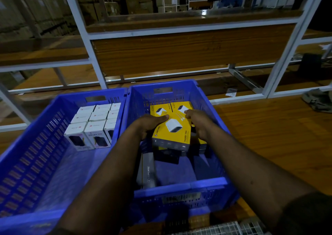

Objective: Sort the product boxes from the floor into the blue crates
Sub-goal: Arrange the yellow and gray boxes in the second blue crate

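Note:
Two blue crates stand side by side on the wooden floor. Inside the right crate (212, 119) I hold a yellow product box (172, 135) with a white charger pictured on it. My left hand (149, 125) grips its left side, thumb lying across the top. My right hand (199, 123) grips its right side. Two more yellow boxes (181, 107) lie flat behind it at the crate's far end. Dark boxes and a grey box (148, 170) lie lower in this crate. The left crate (36, 144) holds several white boxes (93, 125) standing in rows at its far right.
A white metal rack frame (97, 62) with wooden shelves stands right behind the crates. Bare wooden floor stretches to the right, with a grey cloth bundle (318, 99) and a small paper (230, 92) on it. A wire mesh (224, 229) shows at the bottom edge.

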A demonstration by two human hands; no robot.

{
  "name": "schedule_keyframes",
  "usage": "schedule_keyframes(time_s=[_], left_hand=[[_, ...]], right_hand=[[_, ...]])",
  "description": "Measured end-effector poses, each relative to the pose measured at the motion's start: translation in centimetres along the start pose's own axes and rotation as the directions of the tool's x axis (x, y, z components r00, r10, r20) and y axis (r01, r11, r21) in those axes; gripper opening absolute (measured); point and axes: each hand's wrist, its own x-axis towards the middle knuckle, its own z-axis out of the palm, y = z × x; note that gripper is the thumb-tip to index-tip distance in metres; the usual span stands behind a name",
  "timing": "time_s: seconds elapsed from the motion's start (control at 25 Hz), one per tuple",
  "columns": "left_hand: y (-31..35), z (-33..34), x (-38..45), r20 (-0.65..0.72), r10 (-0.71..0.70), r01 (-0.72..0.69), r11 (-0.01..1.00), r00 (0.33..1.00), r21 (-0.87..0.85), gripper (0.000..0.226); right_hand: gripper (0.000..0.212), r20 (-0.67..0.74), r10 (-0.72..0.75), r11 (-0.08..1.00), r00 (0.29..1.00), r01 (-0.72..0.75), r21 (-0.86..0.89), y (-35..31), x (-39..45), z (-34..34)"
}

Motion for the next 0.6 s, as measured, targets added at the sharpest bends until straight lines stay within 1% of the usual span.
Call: schedule_keyframes(time_s=[0.04, 0.08, 0.16, 0.2, 0.28, 0.4, 0.44, 0.48, 0.56, 0.6], left_hand=[[-0.1, 0.0, 0.1, 0.007, -0.006, 0.006, 1.000, 1.000, -0.006, 0.122], [0.0, 0.1, -0.2, 0.010, -0.010, 0.010, 1.000, 1.000, -0.001, 0.122], [1.6, 1.0, -3.4, -0.037, -0.013, 0.016, 0.998, 0.999, 0.066, 0.104], [1.8, 1.3, -3.8, -0.078, -0.008, 0.016, 0.993, 0.997, 0.113, 0.094], [1.9, 1.4, -3.8, -0.132, -0.001, 0.022, 0.986, 0.991, 0.165, 0.085], [1.7, 1.2, -3.6, -0.161, -0.003, 0.024, 0.991, 0.987, 0.130, 0.072], [1.9, 1.1, -3.6, -0.171, 0.001, 0.016, 0.995, 0.985, 0.096, 0.063], [2.1, 0.7, -3.4, -0.197, 0.006, -0.002, 1.000, 0.980, 0.018, 0.051], [2.4, -0.2, -3.0, -0.334, 0.018, -0.079, 0.982, 0.942, -0.169, 0.045], [2.5, -0.7, -2.8, -0.406, 0.024, -0.129, 0.964, 0.914, -0.234, 0.039]], right_hand=[[0.012, 0.037, 0.052, 0.998, 0.998, -0.051, -0.026, 0.4, 0.0, 0.2], [0.011, 0.076, 0.113, 0.993, 0.991, -0.109, -0.055, 0.8, 0.1, 0.4], [0.017, 0.147, 0.195, 0.978, 0.970, -0.182, -0.098, 1.4, 0.1, 0.9], [0.019, 0.175, 0.211, 0.974, 0.962, -0.192, -0.117, 1.5, 0.1, 1.0], [0.020, 0.223, 0.236, 0.965, 0.946, -0.202, -0.166, 1.5, -0.3, 1.0], [0.021, 0.241, 0.271, 0.956, 0.932, -0.231, -0.181, 1.5, -0.4, 1.0], [0.020, 0.238, 0.260, 0.963, 0.936, -0.233, -0.135, 1.3, -0.3, 1.0], [0.018, 0.228, 0.230, 0.973, 0.946, -0.223, -0.057, 1.1, -0.1, 0.9], [0.018, 0.190, 0.149, 0.972, 0.970, -0.179, 0.154, 0.5, 0.6, 0.6], [0.024, 0.174, 0.117, 0.957, 0.978, -0.158, 0.242, 0.3, 0.9, 0.3]])
